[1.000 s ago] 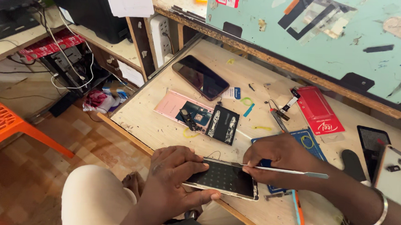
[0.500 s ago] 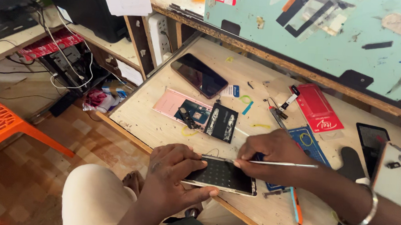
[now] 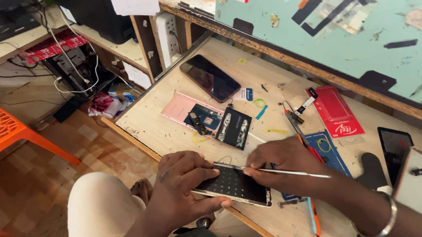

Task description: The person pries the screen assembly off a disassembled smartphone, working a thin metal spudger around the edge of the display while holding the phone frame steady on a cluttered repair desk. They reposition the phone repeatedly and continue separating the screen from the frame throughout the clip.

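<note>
My left hand (image 3: pixel 185 183) grips the near left end of a small opened phone (image 3: pixel 236 186) with a dark perforated inner face, lying at the front edge of the wooden workbench (image 3: pixel 161 130). My right hand (image 3: pixel 286 162) pinches thin metal tweezers (image 3: pixel 286 172) held flat across the top of that phone, the point close to my left fingers. A silver bangle (image 3: pixel 377 226) circles my right wrist.
Farther back lie a black smartphone (image 3: pixel 209 77), a pink back cover (image 3: pixel 182 107) with a dark circuit part (image 3: pixel 234 128), a red packet (image 3: pixel 338 111), a blue card (image 3: pixel 324 147), screwdrivers and another phone (image 3: pixel 395 147). An orange chair (image 3: pixel 5 130) stands left; cables and a monitor sit beyond.
The view has shifted slightly; both hands stay on the small phone, with the tweezers drawn a little closer over its upper edge.
</note>
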`<state>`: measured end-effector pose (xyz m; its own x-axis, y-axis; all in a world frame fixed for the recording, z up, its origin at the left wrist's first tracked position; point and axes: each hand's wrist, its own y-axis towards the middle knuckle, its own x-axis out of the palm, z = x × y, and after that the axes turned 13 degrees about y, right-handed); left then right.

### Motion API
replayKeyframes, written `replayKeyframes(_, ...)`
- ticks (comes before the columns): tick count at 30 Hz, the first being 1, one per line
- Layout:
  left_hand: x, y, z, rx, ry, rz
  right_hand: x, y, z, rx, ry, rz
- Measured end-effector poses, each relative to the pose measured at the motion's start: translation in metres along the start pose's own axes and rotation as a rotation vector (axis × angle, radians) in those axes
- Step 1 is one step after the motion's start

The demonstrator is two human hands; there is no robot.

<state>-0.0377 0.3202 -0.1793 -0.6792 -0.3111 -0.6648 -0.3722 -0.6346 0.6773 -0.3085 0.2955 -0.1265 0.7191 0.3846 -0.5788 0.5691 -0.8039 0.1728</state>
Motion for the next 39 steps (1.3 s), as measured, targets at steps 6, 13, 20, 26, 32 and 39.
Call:
replayKeyframes(6,0.001,0.001,0.0,-0.008,0.005,0.014,0.0,0.001,0.003,0.016,0.022,-0.002)
replayKeyframes(13,0.0,-0.001,0.0,0.0,0.005,0.021,-0.01,-0.01,0.008,-0.063,-0.046,-0.063)
replayKeyframes(20,-0.001,-0.002,-0.001,0.002,-0.008,0.044,-0.009,-0.01,0.005,0.014,-0.016,-0.051)
replayKeyframes(26,0.001,-0.001,0.001,-0.004,-0.007,0.044,0.002,0.003,0.002,-0.031,-0.056,-0.025)
replayKeyframes(32,0.0,-0.001,0.001,0.002,-0.005,0.051,-0.024,-0.007,-0.002,-0.32,-0.066,0.108)
replayKeyframes(39,-0.001,-0.001,0.001,-0.024,-0.027,0.021,-0.053,-0.022,-0.026,-0.117,-0.353,0.026)
